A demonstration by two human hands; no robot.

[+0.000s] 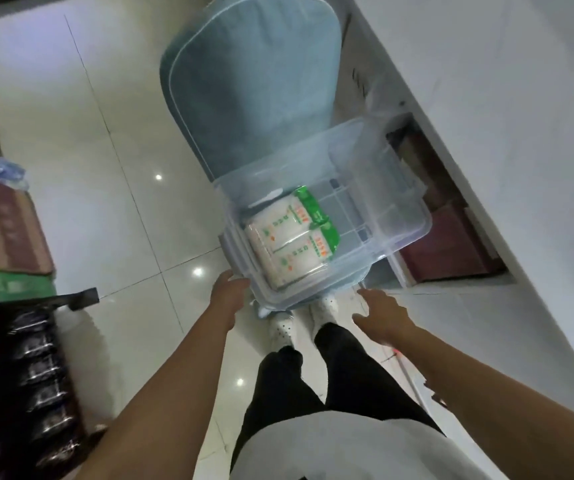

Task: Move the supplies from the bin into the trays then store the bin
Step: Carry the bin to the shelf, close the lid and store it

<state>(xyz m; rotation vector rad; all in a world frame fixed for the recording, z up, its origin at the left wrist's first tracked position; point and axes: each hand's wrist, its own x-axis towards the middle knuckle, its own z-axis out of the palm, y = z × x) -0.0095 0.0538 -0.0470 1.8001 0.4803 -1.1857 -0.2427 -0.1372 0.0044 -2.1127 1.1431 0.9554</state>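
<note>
The left hand (227,296) touches the near left corner of the clear bin (323,216), fingers hidden behind its wall, so whether it grips cannot be told. The right hand (384,315) hangs apart, fingers spread, near the near right corner, holding nothing. The bin sits on the blue chair cushion (244,95), two white-and-green packets (289,240) against its left wall. Likely step: unloading. Next, lift those packets out. No trays are in view; the packet print is unreadable.

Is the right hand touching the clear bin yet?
Apart. In the head view the right hand hangs open beside the clear bin, with bare floor tile showing between its fingertips and the bin's near corner.
</note>
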